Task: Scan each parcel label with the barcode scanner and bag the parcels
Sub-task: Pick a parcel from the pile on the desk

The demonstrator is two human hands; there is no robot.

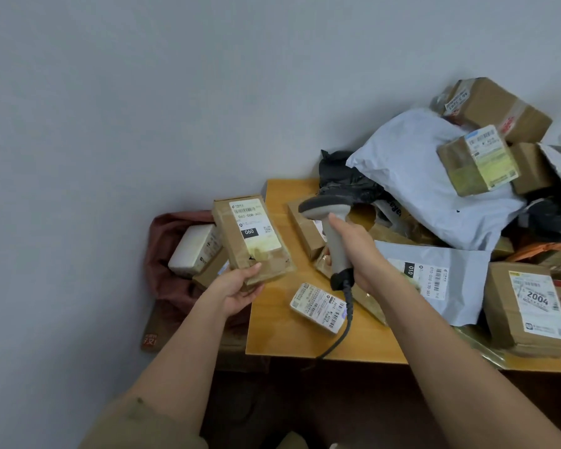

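Note:
My left hand (238,288) grips the near end of a flat brown cardboard parcel (240,254) with a white "060" label facing up, held over the table's left edge. My right hand (357,251) grips the handle of a grey barcode scanner (332,228), whose head points left towards that parcel's label. The scanner's dark cable (345,325) trails down over the table's front edge. A dark red bag (166,280) lies open to the left of the table with a white box (191,249) and a brown box inside.
The wooden table (279,338) carries a small white labelled parcel (318,307), a grey mailer marked "010" (434,280), a brown box marked "2004" (528,309), and a pile of mailers and boxes (434,176) at the back right. A grey wall stands behind.

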